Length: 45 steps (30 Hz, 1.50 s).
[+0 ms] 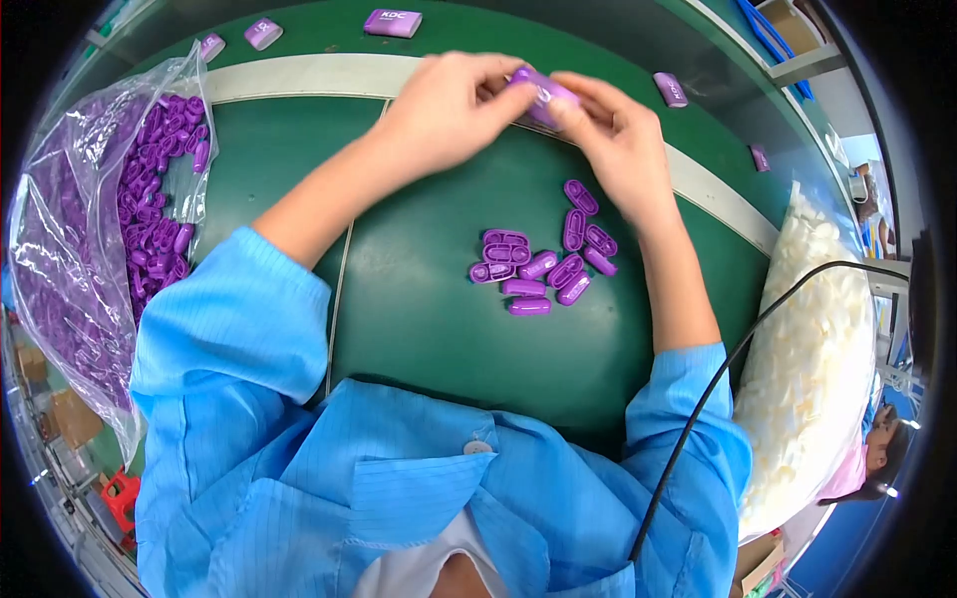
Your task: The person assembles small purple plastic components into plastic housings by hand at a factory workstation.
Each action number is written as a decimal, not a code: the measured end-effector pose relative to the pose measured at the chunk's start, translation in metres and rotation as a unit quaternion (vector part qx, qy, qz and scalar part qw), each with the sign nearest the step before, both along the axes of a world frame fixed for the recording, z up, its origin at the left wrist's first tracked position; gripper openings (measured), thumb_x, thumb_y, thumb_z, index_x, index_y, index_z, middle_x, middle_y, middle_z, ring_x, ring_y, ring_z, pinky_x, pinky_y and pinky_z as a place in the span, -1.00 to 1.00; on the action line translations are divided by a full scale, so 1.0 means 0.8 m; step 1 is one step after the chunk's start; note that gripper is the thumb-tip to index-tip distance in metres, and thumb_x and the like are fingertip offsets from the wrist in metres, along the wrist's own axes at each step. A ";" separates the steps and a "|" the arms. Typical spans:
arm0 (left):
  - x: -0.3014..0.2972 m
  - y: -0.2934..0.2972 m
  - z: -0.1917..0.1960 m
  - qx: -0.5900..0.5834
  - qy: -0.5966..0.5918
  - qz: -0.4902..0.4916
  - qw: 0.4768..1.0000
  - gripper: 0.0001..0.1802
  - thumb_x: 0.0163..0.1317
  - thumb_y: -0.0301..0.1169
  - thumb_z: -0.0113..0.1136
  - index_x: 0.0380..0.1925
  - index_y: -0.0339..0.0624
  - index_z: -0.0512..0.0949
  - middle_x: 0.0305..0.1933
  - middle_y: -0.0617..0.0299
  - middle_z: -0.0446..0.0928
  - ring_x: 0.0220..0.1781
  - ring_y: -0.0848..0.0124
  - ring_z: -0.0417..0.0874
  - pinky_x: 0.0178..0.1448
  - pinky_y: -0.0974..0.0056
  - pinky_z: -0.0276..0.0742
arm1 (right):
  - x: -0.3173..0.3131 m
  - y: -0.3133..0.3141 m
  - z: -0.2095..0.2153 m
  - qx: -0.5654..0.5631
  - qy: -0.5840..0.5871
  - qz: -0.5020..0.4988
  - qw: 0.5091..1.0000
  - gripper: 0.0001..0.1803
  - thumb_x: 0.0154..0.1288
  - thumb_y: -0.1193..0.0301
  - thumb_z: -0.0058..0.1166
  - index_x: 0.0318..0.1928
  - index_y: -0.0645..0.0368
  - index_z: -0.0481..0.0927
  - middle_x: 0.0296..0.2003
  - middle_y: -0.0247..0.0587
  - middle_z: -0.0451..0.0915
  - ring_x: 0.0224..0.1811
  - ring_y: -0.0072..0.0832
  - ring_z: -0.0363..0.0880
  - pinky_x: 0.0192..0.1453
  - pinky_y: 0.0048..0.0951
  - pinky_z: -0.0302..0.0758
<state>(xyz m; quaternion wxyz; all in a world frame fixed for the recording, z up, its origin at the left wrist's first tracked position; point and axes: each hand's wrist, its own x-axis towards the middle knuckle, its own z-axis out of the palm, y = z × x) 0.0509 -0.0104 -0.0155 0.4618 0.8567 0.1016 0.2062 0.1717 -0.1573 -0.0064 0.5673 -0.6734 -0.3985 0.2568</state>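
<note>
The purple case (544,98) is at the far side of your table, held up over the pale strip (309,76). Your left hand (454,108) pinches its left end between thumb and fingers, and your right hand (620,135) pinches the right end; the two-ended grip likely keeps it steady and leaves its middle free. Blur hides just how your fingertips press.

Nearer to you, on the green table (419,319), lie about a dozen loose purple pieces (539,264), some hollow side up, others smooth back up. They sit between your forearms, probably so either hand reaches them easily.

Beyond the strip, similar cases (393,23) lie well apart on the green far surface (498,28), perhaps spaced so each can be picked up singly.

At your left, a clear bag (70,239) gapes toward the table, showing many purple parts (150,204); that mouth seems turned for easy scooping. At your right stands a bulky bag of whitish pieces (812,369), outside your right forearm, presumably to leave the middle free. A black cable (714,384) crosses your right sleeve (688,419).
</note>
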 end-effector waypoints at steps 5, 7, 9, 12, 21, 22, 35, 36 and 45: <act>0.047 0.023 0.036 0.084 0.140 0.103 0.981 -0.68 0.09 -0.30 0.15 -0.19 -0.27 0.54 -0.27 -0.02 0.49 -0.18 0.08 0.52 -0.07 0.19 0.44 | 0.131 -0.013 -0.029 -0.096 -0.566 -0.255 0.778 -0.59 0.15 0.19 0.09 -0.05 0.16 0.57 -0.20 -0.05 0.60 -0.15 -0.21 0.52 -0.02 -0.30 0.43; 0.046 0.042 0.010 0.193 0.096 0.142 0.966 -0.63 0.10 -0.24 0.14 -0.17 -0.27 0.54 -0.31 -0.02 0.51 -0.20 0.08 0.53 -0.08 0.18 0.44 | 0.160 -0.010 -0.031 -0.135 -0.583 -0.274 0.753 -0.58 0.13 0.21 0.09 -0.03 0.15 0.56 -0.17 0.01 0.59 -0.11 -0.13 0.50 0.02 -0.25 0.41; 0.039 0.054 -0.008 0.388 -0.074 0.177 0.901 -0.57 0.12 -0.16 0.13 -0.17 -0.30 0.54 -0.44 -0.01 0.54 -0.25 0.07 0.55 -0.10 0.14 0.44 | 0.178 -0.005 -0.036 -0.207 -0.604 -0.276 0.719 -0.53 0.11 0.20 0.10 0.01 0.15 0.53 -0.18 0.01 0.58 -0.10 -0.11 0.49 0.04 -0.22 0.40; 0.017 0.044 -0.001 0.326 -0.159 0.080 0.928 -0.73 0.07 -0.27 0.20 -0.27 -0.19 0.60 -0.43 0.07 0.56 -0.47 0.26 0.57 -0.38 0.24 0.47 | 0.162 -0.002 -0.036 -0.228 -0.535 -0.267 0.769 -0.49 0.07 0.21 0.12 0.05 0.16 0.50 -0.20 0.02 0.58 -0.11 -0.13 0.51 0.06 -0.23 0.40; -0.094 -0.087 0.022 0.278 0.008 -0.139 0.951 -0.69 -0.01 -0.38 0.28 -0.22 -0.21 0.53 -0.27 0.18 0.45 -0.32 0.23 0.53 -0.25 0.21 0.51 | 0.084 -0.034 -0.003 -0.105 -0.349 -0.225 0.904 -0.62 0.10 0.17 0.22 -0.21 0.22 0.61 -0.43 -0.22 0.60 -0.44 -0.49 0.53 -0.33 -0.50 0.46; -0.094 -0.090 0.023 0.331 0.026 -0.135 0.934 -0.71 -0.01 -0.40 0.27 -0.23 -0.21 0.53 -0.26 0.18 0.45 -0.29 0.22 0.53 -0.25 0.21 0.51 | 0.072 -0.034 0.000 -0.102 -0.350 -0.222 0.904 -0.62 0.10 0.17 0.22 -0.21 0.22 0.61 -0.43 -0.22 0.60 -0.44 -0.49 0.53 -0.33 -0.50 0.46; 0.000 -0.008 -0.001 -0.129 0.042 -0.031 0.990 -0.65 0.18 -0.47 0.14 -0.01 -0.27 0.49 -0.26 0.22 0.58 -0.25 0.55 0.58 -0.16 0.46 0.51 | -0.003 -0.022 0.000 -0.014 0.188 0.020 0.982 -0.72 0.20 0.44 0.12 -0.11 0.32 0.48 -0.34 -0.24 0.58 -0.37 -0.64 0.54 -0.27 -0.69 0.50; -0.001 -0.011 -0.005 -0.172 0.034 -0.045 0.983 -0.65 0.19 -0.49 0.12 0.01 -0.28 0.47 -0.22 0.18 0.58 -0.21 0.52 0.59 -0.13 0.44 0.53 | -0.006 -0.021 -0.001 -0.015 0.159 0.012 0.987 -0.72 0.20 0.44 0.12 -0.11 0.33 0.48 -0.33 -0.23 0.58 -0.38 -0.63 0.54 -0.28 -0.68 0.50; -0.011 -0.011 0.001 -0.245 -0.016 -0.063 0.967 -0.59 0.19 -0.52 0.12 0.08 -0.28 0.42 -0.07 0.07 0.54 -0.10 0.40 0.60 0.04 0.36 0.54 | -0.014 -0.022 0.002 -0.008 0.169 0.018 0.985 -0.70 0.20 0.45 0.12 -0.08 0.33 0.47 -0.31 -0.20 0.59 -0.35 -0.60 0.55 -0.28 -0.65 0.52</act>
